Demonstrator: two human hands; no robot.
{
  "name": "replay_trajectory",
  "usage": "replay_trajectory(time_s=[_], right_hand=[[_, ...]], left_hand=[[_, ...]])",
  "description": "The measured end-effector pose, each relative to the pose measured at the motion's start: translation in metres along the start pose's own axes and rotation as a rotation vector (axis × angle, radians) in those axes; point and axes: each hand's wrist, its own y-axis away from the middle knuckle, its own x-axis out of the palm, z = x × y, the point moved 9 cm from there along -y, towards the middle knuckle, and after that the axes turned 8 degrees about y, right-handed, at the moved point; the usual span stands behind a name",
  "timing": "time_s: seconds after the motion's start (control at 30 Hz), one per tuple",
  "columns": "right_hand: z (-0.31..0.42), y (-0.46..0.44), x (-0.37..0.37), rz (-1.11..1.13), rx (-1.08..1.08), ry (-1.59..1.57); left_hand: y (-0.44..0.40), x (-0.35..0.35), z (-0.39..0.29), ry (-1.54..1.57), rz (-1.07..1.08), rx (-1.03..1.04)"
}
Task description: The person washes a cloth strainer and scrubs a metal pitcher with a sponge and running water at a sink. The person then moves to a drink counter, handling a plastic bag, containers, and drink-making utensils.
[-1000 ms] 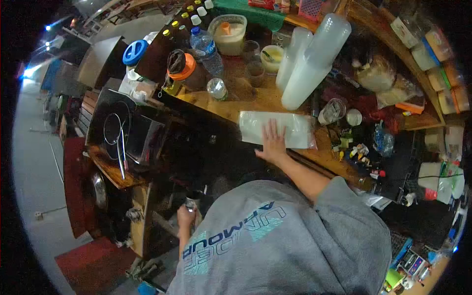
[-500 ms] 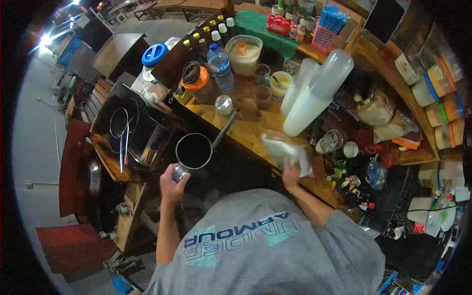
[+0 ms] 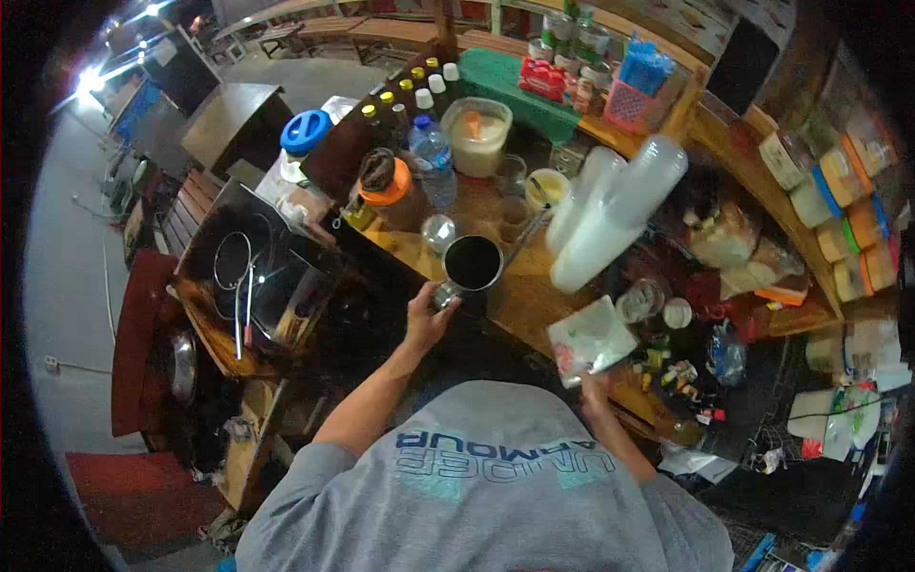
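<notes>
My left hand is closed round the near end of a metal pot with a dark inside, held over the counter's front edge; a long handle sticks out from its far right side. My right hand grips the near edge of a white plastic packet with a reddish print, tilted above the counter; the fingers are partly hidden. Just beyond the pot stands a small clear jar. Tall stacks of clear plastic cups lean behind the packet.
At the back left of the counter are an orange-lidded jar, a water bottle and a tub of powder. A black sink-like tray with strainers lies left. Open jars and small bottles stand right.
The pot has come up from low on the left and moved right over the counter's edge. The packet, flat under my right hand before, is now lifted and turned in its grip.
</notes>
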Motion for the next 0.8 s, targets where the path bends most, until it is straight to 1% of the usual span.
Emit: replay_trajectory(time_s=[0.03, 0.07, 0.1, 0.13, 0.17, 0.2, 0.23, 0.3, 0.33, 0.37, 0.43, 0.47, 0.5, 0.53, 0.57, 0.63, 0.67, 0.7, 0.77, 0.8], right_hand=[[0.014, 0.014, 0.002, 0.070, -0.109, -0.086], [0.028, 0.025, 0.007, 0.140, -0.215, -0.171], [0.031, 0.030, 0.012, 0.144, -0.213, -0.169], [0.045, 0.037, 0.010, 0.075, -0.350, -0.106], [0.058, 0.042, 0.007, 0.005, -0.489, -0.044], [0.041, 0.017, 0.035, 0.261, -0.391, 0.058], [0.092, 0.058, 0.036, 0.267, -0.462, 0.196], [0.210, 0.158, 0.034, 0.252, -0.615, 0.466], [0.255, 0.186, 0.044, 0.265, -0.731, 0.389], [0.299, 0.212, 0.056, 0.312, -0.802, 0.279], [0.378, 0.257, 0.091, 0.415, -0.968, 0.090], [0.415, 0.275, 0.111, 0.472, -1.064, 0.011], [0.448, 0.288, 0.135, 0.502, -1.137, 0.043], [0.483, 0.300, 0.156, 0.428, -1.188, 0.139], [0.508, 0.297, 0.183, 0.342, -1.204, 0.181], [0.543, 0.272, 0.242, 0.188, -1.227, 0.220], [0.551, 0.259, 0.265, 0.118, -1.233, 0.218], [0.553, 0.255, 0.281, 0.112, -1.233, 0.218], [0.558, 0.242, 0.298, 0.004, -1.194, 0.249], [0.554, 0.242, 0.299, -0.031, -1.258, 0.159]], left_hand=[[-0.011, -0.003, -0.002, -0.005, -0.007, 0.001], [-0.022, 0.002, -0.001, -0.028, 0.067, -0.011], [-0.032, 0.005, 0.000, -0.049, 0.143, -0.025], [-0.042, 0.001, -0.004, -0.050, 0.142, -0.029], [-0.051, 0.004, -0.014, -0.110, 0.242, 0.017], [-0.058, 0.005, -0.024, -0.169, 0.343, 0.063], [-0.065, -0.007, -0.031, -0.167, 0.341, 0.062], [-0.076, -0.033, -0.069, -0.473, 0.284, 0.384], [-0.090, -0.053, -0.064, -0.505, 0.225, 0.231], [-0.103, -0.077, -0.054, -0.438, 0.129, 0.407], [-0.136, -0.127, -0.033, -0.637, -0.058, 0.353], [-0.152, -0.136, -0.029, -0.635, -0.055, 0.352], [-0.166, -0.146, -0.031, -0.747, -0.123, 0.386], [-0.179, -0.155, -0.033, -0.858, -0.192, 0.419], [-0.192, -0.156, -0.035, -0.855, -0.191, 0.419], [-0.212, -0.130, -0.046, -0.886, -0.069, 0.563], [-0.222, -0.121, -0.041, -0.922, -0.052, 0.575], [-0.228, -0.115, -0.043, -0.913, -0.056, 0.637], [-0.243, -0.105, -0.018, -0.957, 0.057, 0.575], [-0.248, -0.107, -0.009, -0.950, 0.054, 0.576]])
